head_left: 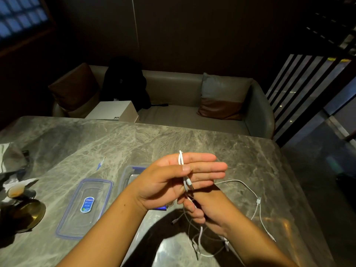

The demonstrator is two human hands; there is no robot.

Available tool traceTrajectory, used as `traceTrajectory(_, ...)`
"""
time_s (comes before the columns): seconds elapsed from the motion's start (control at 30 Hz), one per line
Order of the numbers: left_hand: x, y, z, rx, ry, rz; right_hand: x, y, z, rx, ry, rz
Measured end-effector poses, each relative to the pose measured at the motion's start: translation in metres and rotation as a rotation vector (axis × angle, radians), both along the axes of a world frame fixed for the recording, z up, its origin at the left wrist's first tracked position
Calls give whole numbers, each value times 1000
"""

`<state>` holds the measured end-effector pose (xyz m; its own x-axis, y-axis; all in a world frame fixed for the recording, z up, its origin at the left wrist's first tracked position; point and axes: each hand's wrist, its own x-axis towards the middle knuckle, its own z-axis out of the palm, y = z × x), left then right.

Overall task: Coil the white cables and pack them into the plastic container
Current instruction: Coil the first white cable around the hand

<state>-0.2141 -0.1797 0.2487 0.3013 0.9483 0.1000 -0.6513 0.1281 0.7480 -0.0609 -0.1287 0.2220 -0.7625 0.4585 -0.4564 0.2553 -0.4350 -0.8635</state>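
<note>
A white cable (181,159) is wound around the stretched fingers of my left hand (179,178), with my thumb pressing it against the palm. Below it, my right hand (208,211) pinches the same cable, whose loose end trails down over the table's front. A second white cable (257,204) lies loose on the marble table to the right of my hands. The clear plastic container (128,175) with a blue rim stands behind my left wrist, mostly hidden. Its clear blue-edged lid (86,207) lies flat to the left.
The grey marble table (192,139) ends at a rounded corner on the right. A gold dish (27,212) and a small cup (16,189) sit at the left edge. Behind the table are a sofa with cushions, a white box (113,110) and a black bag.
</note>
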Motion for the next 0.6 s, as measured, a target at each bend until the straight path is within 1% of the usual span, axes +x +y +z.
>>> traceTrajectory(0.07,-4,1,-1,-8,8,29,2,-7,1,-21,-20,22)
traceTrajectory(0.17,-8,2,-4,-26,98,83,9,-14,12,68,11,33)
traceTrajectory(0.23,-9,3,-6,-45,124,86,17,-15,20,127,-9,49)
traceTrajectory(0.37,-3,5,-11,-64,147,61,27,-14,37,355,-80,94)
traceTrajectory(0.47,0,6,-15,-84,128,39,33,-11,52,407,-51,62)
traceTrajectory(0.6,3,5,-21,-136,173,25,41,-2,70,465,-6,-8)
